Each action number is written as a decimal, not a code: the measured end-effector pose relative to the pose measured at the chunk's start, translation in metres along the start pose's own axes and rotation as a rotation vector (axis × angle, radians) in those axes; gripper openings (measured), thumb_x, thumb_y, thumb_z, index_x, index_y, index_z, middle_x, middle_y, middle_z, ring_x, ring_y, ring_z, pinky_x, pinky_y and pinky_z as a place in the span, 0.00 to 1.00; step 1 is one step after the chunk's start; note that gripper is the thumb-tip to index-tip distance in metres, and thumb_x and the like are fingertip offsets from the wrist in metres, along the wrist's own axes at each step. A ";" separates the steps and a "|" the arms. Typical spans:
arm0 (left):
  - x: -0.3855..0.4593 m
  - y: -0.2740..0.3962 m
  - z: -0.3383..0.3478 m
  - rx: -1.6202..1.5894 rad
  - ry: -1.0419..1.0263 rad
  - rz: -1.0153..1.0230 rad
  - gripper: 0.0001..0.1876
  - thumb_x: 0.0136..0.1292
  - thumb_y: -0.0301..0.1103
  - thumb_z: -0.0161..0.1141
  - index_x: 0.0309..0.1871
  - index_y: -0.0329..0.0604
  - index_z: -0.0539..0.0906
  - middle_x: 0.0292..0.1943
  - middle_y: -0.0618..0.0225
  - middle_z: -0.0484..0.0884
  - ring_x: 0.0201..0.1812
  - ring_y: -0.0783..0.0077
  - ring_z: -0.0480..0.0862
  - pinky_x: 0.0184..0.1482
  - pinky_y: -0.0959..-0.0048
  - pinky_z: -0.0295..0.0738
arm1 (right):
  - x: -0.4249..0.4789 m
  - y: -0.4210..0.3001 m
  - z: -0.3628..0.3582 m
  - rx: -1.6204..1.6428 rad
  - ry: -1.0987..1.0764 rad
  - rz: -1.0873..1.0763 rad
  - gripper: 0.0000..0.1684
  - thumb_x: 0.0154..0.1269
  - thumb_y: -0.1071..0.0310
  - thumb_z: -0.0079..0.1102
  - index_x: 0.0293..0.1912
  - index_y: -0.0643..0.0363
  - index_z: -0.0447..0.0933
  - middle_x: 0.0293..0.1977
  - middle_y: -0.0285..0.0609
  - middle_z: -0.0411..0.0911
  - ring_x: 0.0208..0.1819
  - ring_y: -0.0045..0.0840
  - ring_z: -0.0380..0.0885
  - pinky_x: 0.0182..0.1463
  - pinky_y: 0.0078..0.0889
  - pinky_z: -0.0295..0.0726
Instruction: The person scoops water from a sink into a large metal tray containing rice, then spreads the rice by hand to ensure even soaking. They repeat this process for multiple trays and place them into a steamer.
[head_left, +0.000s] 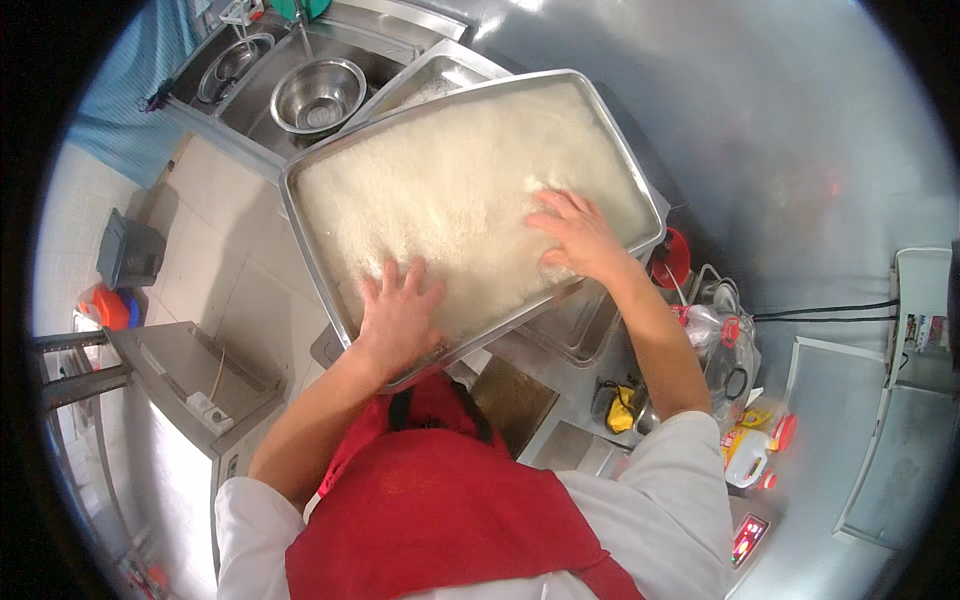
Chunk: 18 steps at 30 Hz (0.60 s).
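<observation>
A large rectangular steel tray (616, 135) lies before me, set at a slant. Pale, fine grains that look like rice (442, 172) fill it, apparently under cloudy liquid. Near the tray's close left corner, my left hand (397, 307) has its fingers spread, their tips in the grains. Towards the right side, my right hand (577, 229) is also spread, with its fingertips at a small raised heap of grains. Neither hand grips an object. How deep the fingertips reach is hard to see.
Beyond the tray's far left side is a steel sink (247, 124) with a metal bowl (319, 97) under the tap. Another steel tray (457, 67) sits partly beneath the big one. Plastic bottles (750, 450) and a red container (670, 259) stand at right; a metal cabinet (180, 420) is at left.
</observation>
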<state>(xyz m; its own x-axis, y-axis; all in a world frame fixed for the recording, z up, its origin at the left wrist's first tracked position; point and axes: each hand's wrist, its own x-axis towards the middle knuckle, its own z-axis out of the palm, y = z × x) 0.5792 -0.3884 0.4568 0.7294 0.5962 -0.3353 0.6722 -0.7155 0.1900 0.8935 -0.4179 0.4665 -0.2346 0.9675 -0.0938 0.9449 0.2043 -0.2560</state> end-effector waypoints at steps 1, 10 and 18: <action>-0.002 0.001 0.000 -0.021 -0.008 0.021 0.38 0.56 0.49 0.68 0.69 0.52 0.69 0.72 0.53 0.61 0.71 0.38 0.60 0.66 0.36 0.60 | -0.001 0.007 0.002 -0.006 0.014 0.020 0.33 0.46 0.68 0.75 0.56 0.50 0.78 0.67 0.44 0.66 0.69 0.42 0.62 0.70 0.45 0.64; -0.020 0.003 0.002 0.012 0.114 0.136 0.18 0.60 0.28 0.60 0.55 0.42 0.77 0.61 0.51 0.70 0.60 0.45 0.74 0.49 0.56 0.83 | 0.012 0.062 0.015 0.092 0.187 0.281 0.26 0.54 0.75 0.67 0.55 0.53 0.80 0.64 0.50 0.71 0.64 0.46 0.70 0.66 0.42 0.71; 0.040 -0.021 -0.006 -0.055 0.153 0.078 0.08 0.61 0.26 0.57 0.43 0.41 0.80 0.49 0.54 0.76 0.50 0.51 0.81 0.44 0.58 0.84 | 0.058 0.087 0.016 -0.021 0.262 0.489 0.27 0.58 0.72 0.62 0.59 0.56 0.76 0.64 0.54 0.71 0.64 0.44 0.71 0.67 0.39 0.70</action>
<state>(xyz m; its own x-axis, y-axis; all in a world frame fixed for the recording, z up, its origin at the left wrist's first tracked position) 0.5952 -0.3473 0.4446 0.7874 0.5914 -0.1737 0.6159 -0.7430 0.2619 0.9584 -0.3465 0.4232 0.2945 0.9545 0.0464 0.9344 -0.2774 -0.2234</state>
